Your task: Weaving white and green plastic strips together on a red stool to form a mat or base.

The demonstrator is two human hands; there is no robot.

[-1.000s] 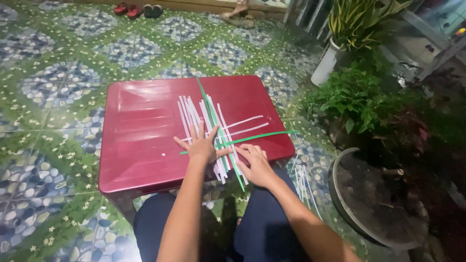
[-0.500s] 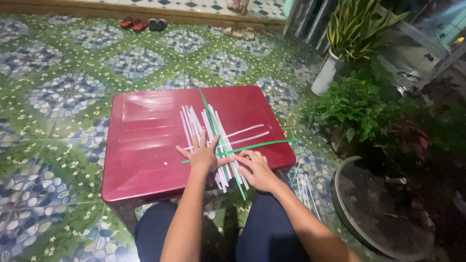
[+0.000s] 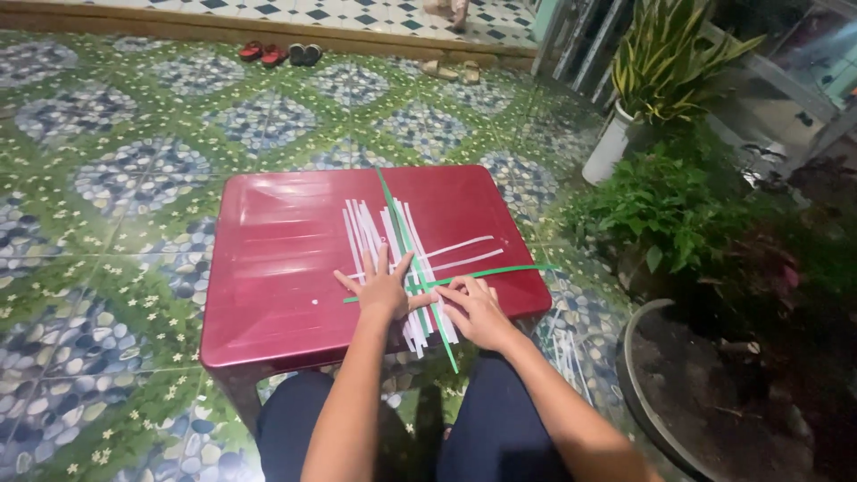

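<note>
White and green strips (image 3: 399, 239) on a red table (image 3: 268, 268) — both hands, left (image 3: 382, 290) and right (image 3: 478, 311), seemingly pressing flat, open.

**Hands and arms, head view**

Left hand (image 3: 382, 290): lay palm down, fingers (image 3: 384, 260) spread wide and pointing away from the body, thumb angled inward. Forearm bare, rising straight from the lower edge of the view.

Right hand (image 3: 473, 310): lay palm down just beside the left, fingers (image 3: 453, 287) bent slightly and pointing inward toward the left thumb. Forearm bare, entering on a diagonal from the lower right.

Legs: both knees in dark trousers, set apart below the hands.
</note>
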